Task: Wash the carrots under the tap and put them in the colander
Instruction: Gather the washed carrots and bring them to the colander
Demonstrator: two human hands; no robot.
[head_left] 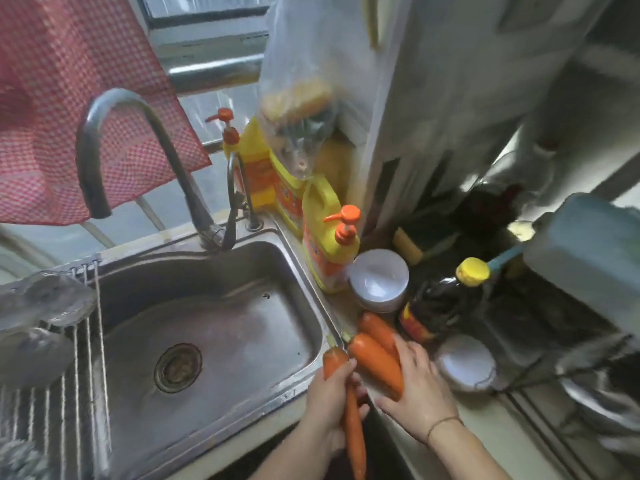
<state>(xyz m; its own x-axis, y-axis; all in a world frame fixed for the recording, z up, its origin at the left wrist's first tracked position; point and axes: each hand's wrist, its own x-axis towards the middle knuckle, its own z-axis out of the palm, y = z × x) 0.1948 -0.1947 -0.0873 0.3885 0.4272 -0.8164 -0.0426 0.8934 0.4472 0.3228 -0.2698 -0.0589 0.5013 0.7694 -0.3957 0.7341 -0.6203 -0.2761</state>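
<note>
Left hand (329, 393): I grip one long carrot (351, 420) near its thick end, at the sink (294, 258) rim.
Right hand (420, 386): I grasp two fat carrots (375, 362) on the counter.
Handling: stiff, fairly light, probably slippery when wet; I'd wrap the thick ends.
Colander: can't identify it.

— The long carrot (355, 431) runs right off the bottom edge, tip unseen!
— And the right hand (420, 386) covers the far side of the two fat carrots (375, 358) (grip unclear).
— The whole right side's smeared; that dark bottle (434, 306) label is unreadable.
— Colander? Can't pick one out.
</note>
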